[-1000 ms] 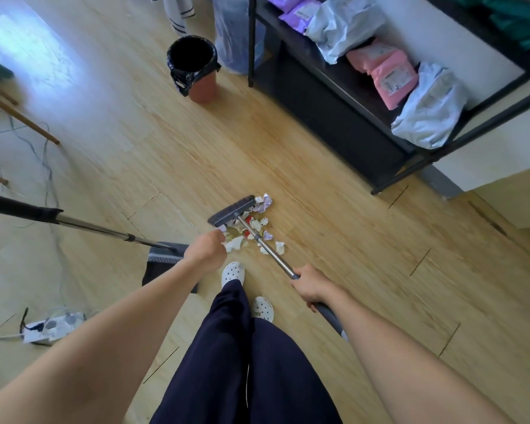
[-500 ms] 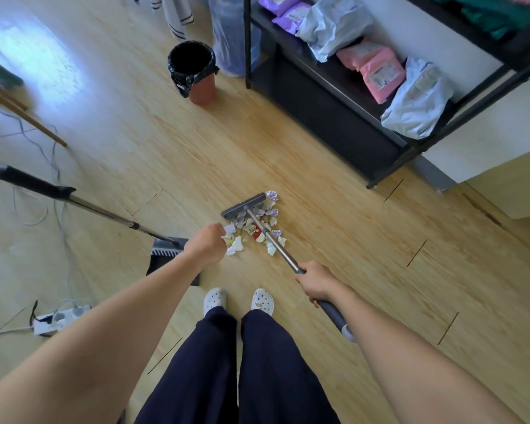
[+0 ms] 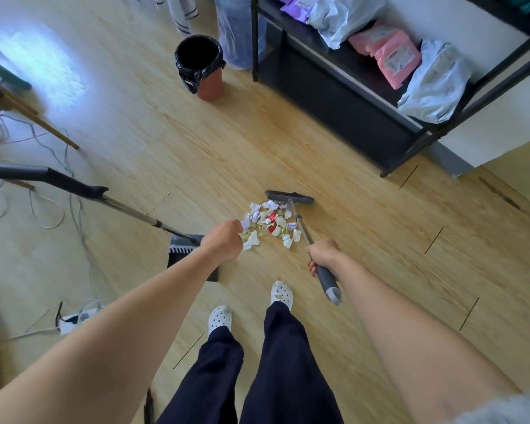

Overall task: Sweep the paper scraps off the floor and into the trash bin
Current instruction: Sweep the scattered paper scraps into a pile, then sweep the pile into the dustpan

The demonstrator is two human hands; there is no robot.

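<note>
- The right hand (image 3: 323, 257) is clamped round the grey grip of a short metal-shafted broom (image 3: 289, 197), whose dark flat head sits on the pale wooden floor (image 3: 349, 240) at the far edge of the pile.
- The torn white, lilac and red paper scraps (image 3: 270, 223) lie heaped on the floor between the two hands, just in front of the person's white perforated clogs (image 3: 280, 293).
- The left hand (image 3: 224, 243) is curled into a fist at the pile's near-left edge; I cannot tell if it grips anything.
- A dark long-handled dustpan (image 3: 182, 250) rests just beside that wrist.
- The round terracotta trash bin (image 3: 210, 90) with its black liner stands well apart, beside a black metal shelf (image 3: 334, 96).
</note>
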